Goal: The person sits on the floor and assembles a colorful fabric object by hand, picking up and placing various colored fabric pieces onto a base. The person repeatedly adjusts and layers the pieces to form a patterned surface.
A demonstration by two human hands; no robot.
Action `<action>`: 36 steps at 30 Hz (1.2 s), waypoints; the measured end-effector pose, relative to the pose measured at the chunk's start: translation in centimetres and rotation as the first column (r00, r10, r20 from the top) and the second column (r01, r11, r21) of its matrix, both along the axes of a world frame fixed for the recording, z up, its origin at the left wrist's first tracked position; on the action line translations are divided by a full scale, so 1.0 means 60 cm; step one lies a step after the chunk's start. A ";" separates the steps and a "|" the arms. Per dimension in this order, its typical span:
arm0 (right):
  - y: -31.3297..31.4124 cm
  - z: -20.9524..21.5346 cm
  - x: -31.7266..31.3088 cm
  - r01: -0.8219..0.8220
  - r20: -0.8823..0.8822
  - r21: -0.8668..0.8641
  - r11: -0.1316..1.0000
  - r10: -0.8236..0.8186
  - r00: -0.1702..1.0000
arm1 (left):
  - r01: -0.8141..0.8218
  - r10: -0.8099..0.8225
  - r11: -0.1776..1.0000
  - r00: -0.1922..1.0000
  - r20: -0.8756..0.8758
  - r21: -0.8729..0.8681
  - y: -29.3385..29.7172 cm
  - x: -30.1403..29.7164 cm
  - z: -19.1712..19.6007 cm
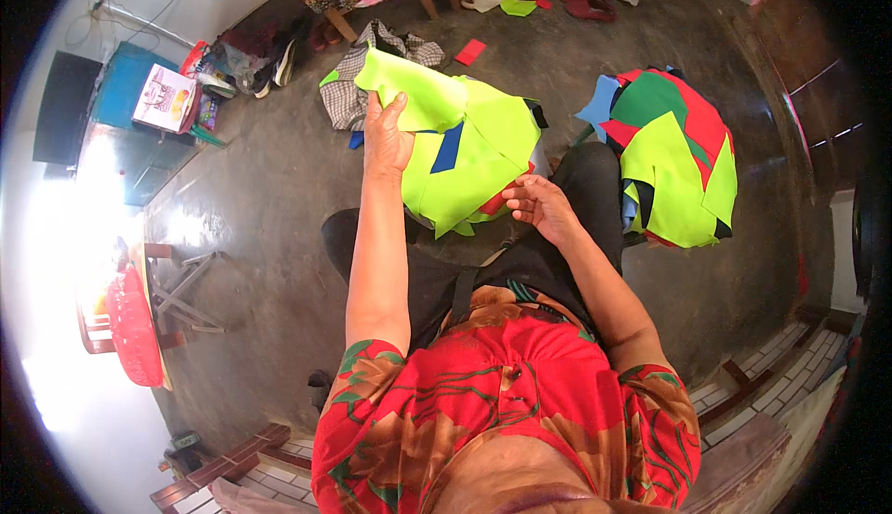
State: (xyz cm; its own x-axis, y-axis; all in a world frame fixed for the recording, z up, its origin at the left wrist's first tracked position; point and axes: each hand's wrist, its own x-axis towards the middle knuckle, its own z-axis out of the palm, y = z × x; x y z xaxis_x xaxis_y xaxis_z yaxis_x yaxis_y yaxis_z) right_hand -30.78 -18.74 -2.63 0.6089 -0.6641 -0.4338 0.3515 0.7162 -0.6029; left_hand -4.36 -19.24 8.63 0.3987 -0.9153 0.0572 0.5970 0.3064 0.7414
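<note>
The left hand [386, 138] pinches one lime sheet [418, 96] by its near edge, above a lap stack [474, 165]. The right hand [539, 205], fingers loosely curled, touches the stack's right edge, perhaps gripping. A second pile [678, 161] lies right on the floor [269, 189].

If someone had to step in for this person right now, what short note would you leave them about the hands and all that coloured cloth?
Left hand: raised, gripping the top edge of a lime-green fabric piece.
Right hand: fingers at the lower right edge of the same bundle, where red and blue pieces show beneath the green.
The bundle hangs over the lap, above the concrete floor.
A second pile of cut pieces, green, red and blue, lies on the floor to the right.
Scraps and a checked cloth lie further ahead.
How far along the sorting is cannot be told.
</note>
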 end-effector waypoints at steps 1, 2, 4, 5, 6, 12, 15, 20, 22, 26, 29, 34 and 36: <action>0.000 0.000 0.000 -0.004 0.007 0.004 1.000 0.004 1.000 | -0.025 0.025 1.000 0.999 0.024 -0.007 -0.008 0.003 -0.017; 0.001 -0.002 0.001 -0.012 0.000 -0.003 1.000 0.012 1.000 | -0.056 0.054 0.996 0.998 0.021 0.072 -0.010 0.007 -0.046; -0.002 -0.007 0.005 -0.028 -0.015 -0.022 0.999 0.028 0.999 | -0.117 0.115 0.968 0.993 0.023 0.223 -0.013 0.015 -0.123; -0.003 -0.009 0.007 -0.033 -0.015 -0.015 0.999 0.033 0.999 | -0.080 0.094 0.940 0.995 -0.026 0.333 -0.008 0.015 -0.163; -0.003 -0.010 0.009 -0.041 -0.016 -0.007 0.999 0.040 0.999 | -0.041 0.082 0.898 0.994 -0.076 0.438 0.005 0.015 -0.200; -0.005 -0.013 0.005 -0.042 -0.019 -0.004 0.999 0.042 0.999 | -0.023 0.063 0.807 0.997 -0.048 0.590 0.057 -0.021 -0.275; -0.004 -0.015 0.006 -0.061 -0.015 -0.011 0.998 0.061 0.998 | -0.159 0.104 0.780 0.987 0.126 0.605 0.061 -0.024 -0.260; 0.000 -0.010 0.013 -0.104 -0.011 -0.011 0.994 0.104 0.994 | -0.183 0.019 0.768 0.964 0.263 0.614 0.084 -0.007 -0.254; -0.004 -0.015 0.009 -0.104 0.000 -0.016 0.994 0.104 0.995 | -0.188 0.007 0.775 0.957 0.289 0.603 0.100 -0.013 -0.252; 0.000 -0.018 0.010 -0.080 -0.094 -0.053 0.995 0.075 0.993 | -0.097 -0.106 0.789 0.951 0.291 0.606 0.143 -0.046 -0.252; 0.008 -0.015 0.016 -0.097 -0.035 -0.077 0.992 0.095 0.995 | -0.065 -0.150 0.734 0.956 0.253 0.677 0.184 -0.050 -0.279; 0.022 0.006 0.002 -0.151 -0.126 -0.196 0.969 0.128 0.984 | 0.018 -0.242 0.733 0.941 0.237 0.680 0.180 -0.056 -0.277; 0.033 0.036 -0.002 -0.149 -0.126 -0.305 0.940 0.115 0.985 | 0.020 -0.263 0.721 0.933 0.247 0.692 0.182 -0.049 -0.284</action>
